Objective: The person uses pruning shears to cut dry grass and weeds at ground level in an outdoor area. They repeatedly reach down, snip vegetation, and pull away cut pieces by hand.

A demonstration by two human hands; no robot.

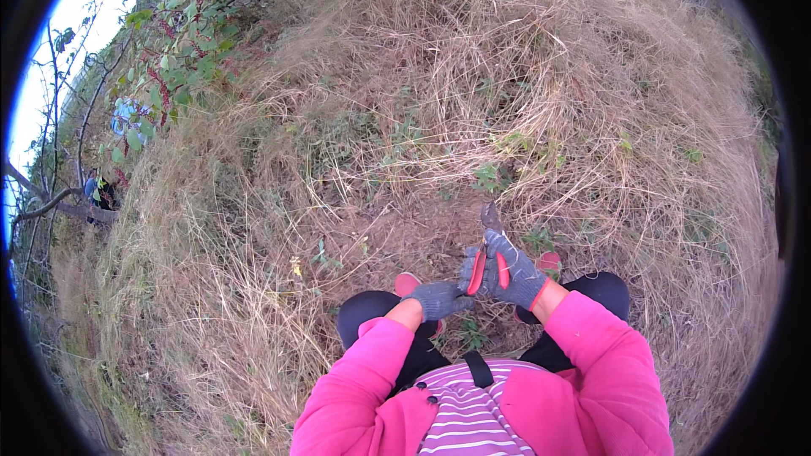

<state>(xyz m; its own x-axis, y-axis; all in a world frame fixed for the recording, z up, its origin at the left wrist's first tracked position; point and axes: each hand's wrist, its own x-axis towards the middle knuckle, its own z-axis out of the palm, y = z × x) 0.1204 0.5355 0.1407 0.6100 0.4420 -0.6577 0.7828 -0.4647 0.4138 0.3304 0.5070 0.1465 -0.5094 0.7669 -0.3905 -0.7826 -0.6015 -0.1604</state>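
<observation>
In the head view my right hand [512, 272], in a grey knit glove with a red cuff, is closed around red-handled pruning shears [478, 269]. Their dark blades [490, 216] point away from me, over bare soil and dry grass. My left hand [438, 301], also gloved in grey, is beside the lower end of a red handle; its fingers are partly hidden, and whether it grips the handle I cannot tell. Both hands are in front of my body, between my bent knees.
Dry grass [545, 88] surrounds me, with small green weeds [488, 177] just beyond the blades. My reddish shoes [407, 283] are on the soil. At the left stand a shrub with red berry clusters [166, 85] and bare branches [95, 101]. Something blue [92, 189], perhaps a person, is farther off.
</observation>
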